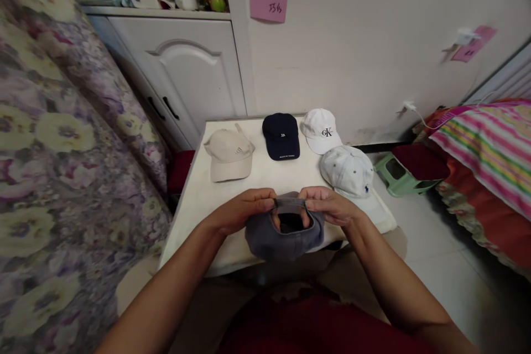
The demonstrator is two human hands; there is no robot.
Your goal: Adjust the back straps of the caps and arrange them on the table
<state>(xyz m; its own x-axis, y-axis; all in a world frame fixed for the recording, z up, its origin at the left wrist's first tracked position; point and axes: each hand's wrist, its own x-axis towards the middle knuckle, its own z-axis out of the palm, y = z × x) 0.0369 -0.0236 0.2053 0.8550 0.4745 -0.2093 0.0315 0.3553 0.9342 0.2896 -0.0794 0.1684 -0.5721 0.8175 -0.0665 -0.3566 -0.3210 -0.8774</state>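
Note:
A grey-blue baseball cap (276, 243) is held up over the table's near edge, its back opening facing me. My left hand (251, 207) is closed on the left end of the cap's back strap, thumb on top. On the strap's right end, my right hand (327, 204) pinches in the same way, and fingertips of both hands show through the opening. Beyond the hands lie a beige cap (230, 155), a navy cap (281, 135) and a white cap (321, 130) with black letters. A pale denim cap (348, 171) sits just past my right hand.
The caps rest on a small table (194, 215) with a cream cover, against a white wall. A floral curtain (53, 177) hangs at left, beside a white cabinet (186, 66). At right are a green stool (396, 177) and a bed with a striped cover (493, 149).

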